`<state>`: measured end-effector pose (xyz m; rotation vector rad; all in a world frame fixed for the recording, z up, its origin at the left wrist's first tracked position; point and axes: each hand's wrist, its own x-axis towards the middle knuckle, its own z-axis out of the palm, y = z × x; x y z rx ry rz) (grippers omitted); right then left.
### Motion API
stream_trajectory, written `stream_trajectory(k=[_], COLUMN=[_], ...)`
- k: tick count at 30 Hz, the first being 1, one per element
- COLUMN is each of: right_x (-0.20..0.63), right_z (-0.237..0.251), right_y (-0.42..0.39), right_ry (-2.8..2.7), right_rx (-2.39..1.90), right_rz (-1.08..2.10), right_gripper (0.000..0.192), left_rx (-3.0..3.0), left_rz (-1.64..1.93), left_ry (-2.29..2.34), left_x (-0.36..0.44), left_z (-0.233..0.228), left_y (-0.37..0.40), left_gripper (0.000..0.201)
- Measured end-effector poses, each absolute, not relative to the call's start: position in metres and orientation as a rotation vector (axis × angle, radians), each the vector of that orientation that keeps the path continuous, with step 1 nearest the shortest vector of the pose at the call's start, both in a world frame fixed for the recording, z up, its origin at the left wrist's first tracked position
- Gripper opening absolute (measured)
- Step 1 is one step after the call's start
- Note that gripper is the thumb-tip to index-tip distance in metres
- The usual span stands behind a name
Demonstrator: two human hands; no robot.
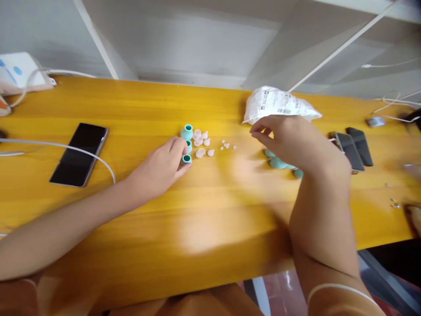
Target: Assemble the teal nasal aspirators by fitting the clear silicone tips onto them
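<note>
From my head camera, my left hand [161,166] is curled around the near teal pot [187,159], thumb and fingers closed on it at the front edge of a short row. My fingers cover part of the middle teal pot [189,146]; the far teal pot [187,131] stands clear. Just right of the row lie translucent plastic pieces [200,152], then smaller pale bits [226,145].

My right hand [286,136] is above the table [213,228], thumb and fingertips nearly meeting; I cannot tell whether anything is between them. My wrist partly hides more teal pieces [278,163], so I can't make out their number, and my hand overlaps a white plastic bag [279,103] whose print is too blurred to read.

Off left, a white cable [82,151] crosses a large phone [79,153], and a white box [28,72] is cut off. Two dark phones [350,151] lie right of my forearm.
</note>
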<state>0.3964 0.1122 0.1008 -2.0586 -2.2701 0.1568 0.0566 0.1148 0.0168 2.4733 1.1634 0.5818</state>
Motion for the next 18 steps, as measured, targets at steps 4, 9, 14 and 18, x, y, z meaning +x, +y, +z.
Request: stream_trajectory(k=[4,9,14,18], right_x=[0.409,0.431,0.425,0.394], right_z=[0.125,0.155,0.142,0.107], right_y=[0.101,0.084,0.091,0.105], right_ry=[-2.191,-1.902,-2.041,-2.381], right_rx=[-2.252,-2.605,-2.472,-2.005], right_rz=[0.046,-0.058,0.138,0.526], right_gripper=[0.024,0.012,0.01,0.017], left_rx=[2.574,2.802,2.831,2.817], left_rz=[0.545,0.574,0.558,0.538], left_ry=[1.183,0.937,0.647,0.484], left_x=[0.055,0.064,0.073,0.073], left_z=[0.025,0.039,0.012,-0.018], left_y=[0.106,0.071,0.045,0.045], left_gripper=[0.03,0.012,0.018,0.02])
